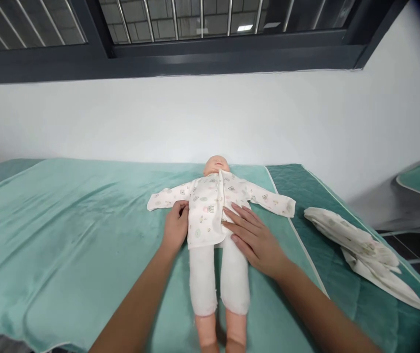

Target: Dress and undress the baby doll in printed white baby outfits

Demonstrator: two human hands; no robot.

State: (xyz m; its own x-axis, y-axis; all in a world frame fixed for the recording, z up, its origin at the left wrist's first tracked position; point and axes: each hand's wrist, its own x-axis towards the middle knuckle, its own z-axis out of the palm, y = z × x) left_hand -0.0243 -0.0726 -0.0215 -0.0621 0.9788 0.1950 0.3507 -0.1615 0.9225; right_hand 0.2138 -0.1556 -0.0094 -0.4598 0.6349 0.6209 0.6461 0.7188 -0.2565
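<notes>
A baby doll (pixel 216 164) lies on its back, head toward the wall, on a light green cover. It wears a white printed baby shirt (pixel 205 196) with both sleeves spread out sideways, and white pants (pixel 202 282) that end above its bare lower legs. My left hand (pixel 176 224) is at the shirt's left side below the sleeve, its fingers curled in on the edge of the cloth; the fingertips are partly hidden. Flat across the shirt's lower right front rests my right hand (pixel 254 239), fingers stretched and slightly spread.
The light green cover (pixel 85 255) spreads wide to the left with soft wrinkles. On a darker green quilted pad (pixel 328 269) at right lies a crumpled white garment (pixel 357 240). A white wall (pixel 121 120) and a dark-framed barred window (pixel 195 59) stand behind.
</notes>
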